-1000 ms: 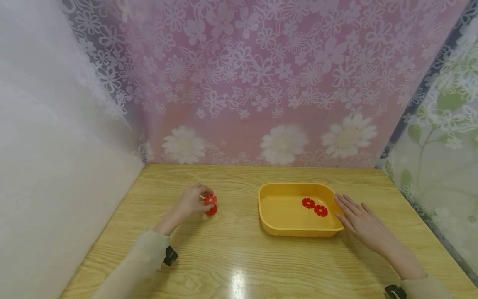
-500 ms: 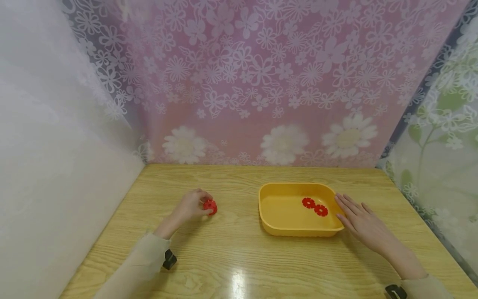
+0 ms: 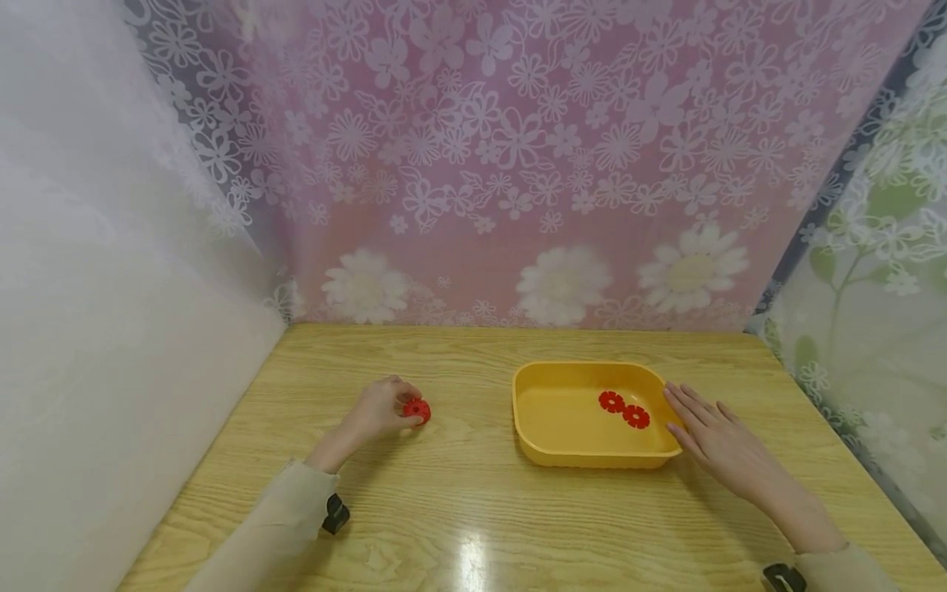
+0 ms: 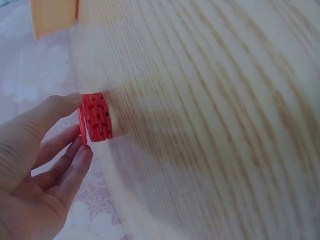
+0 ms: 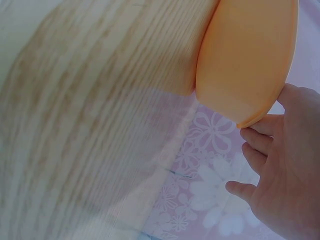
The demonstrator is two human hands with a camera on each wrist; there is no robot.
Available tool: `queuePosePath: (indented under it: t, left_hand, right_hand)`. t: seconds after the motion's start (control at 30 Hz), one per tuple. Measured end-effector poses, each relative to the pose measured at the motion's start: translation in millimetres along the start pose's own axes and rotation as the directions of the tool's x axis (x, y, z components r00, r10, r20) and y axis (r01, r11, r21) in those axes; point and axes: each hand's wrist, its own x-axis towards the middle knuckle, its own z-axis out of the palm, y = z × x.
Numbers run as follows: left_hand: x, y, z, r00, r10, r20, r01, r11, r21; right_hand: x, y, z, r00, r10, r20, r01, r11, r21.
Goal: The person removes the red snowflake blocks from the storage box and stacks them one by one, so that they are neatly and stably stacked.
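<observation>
My left hand (image 3: 376, 411) pinches a red notched, flower-shaped plastic disc (image 4: 83, 126) between thumb and fingertips. That disc lies against the top of a short stack of like red discs (image 4: 99, 117) on the table, with a narrow gap along one side in the left wrist view. To the right stands a yellow plastic basin (image 3: 570, 457). Two red flower discs (image 3: 624, 409) lie on its floor, edge to edge. With fingers extended, my right hand (image 3: 728, 450) rests on the basin's right rim.
The wood-grain table (image 3: 444, 501) reaches back to a pink floral curtain (image 3: 459, 247). A pale wall (image 3: 133, 288) borders the left side, and a floral sheet (image 3: 873, 329) hangs on the right.
My left hand has come down with the red disc, from a little above the stack onto its top. The right hand and the basin have stayed in place.
</observation>
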Motion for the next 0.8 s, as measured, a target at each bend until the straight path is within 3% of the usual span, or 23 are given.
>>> queuePosePath:
  t: [0.8]
  left_hand:
    - [2.5, -1.0, 3.2, 0.999, -0.028, 0.019, 0.028, 1.0, -0.006]
  right_hand:
    - [0.0, -1.3, 0.1, 1.0, -0.009, -0.015, 0.009, 1.0, 0.004]
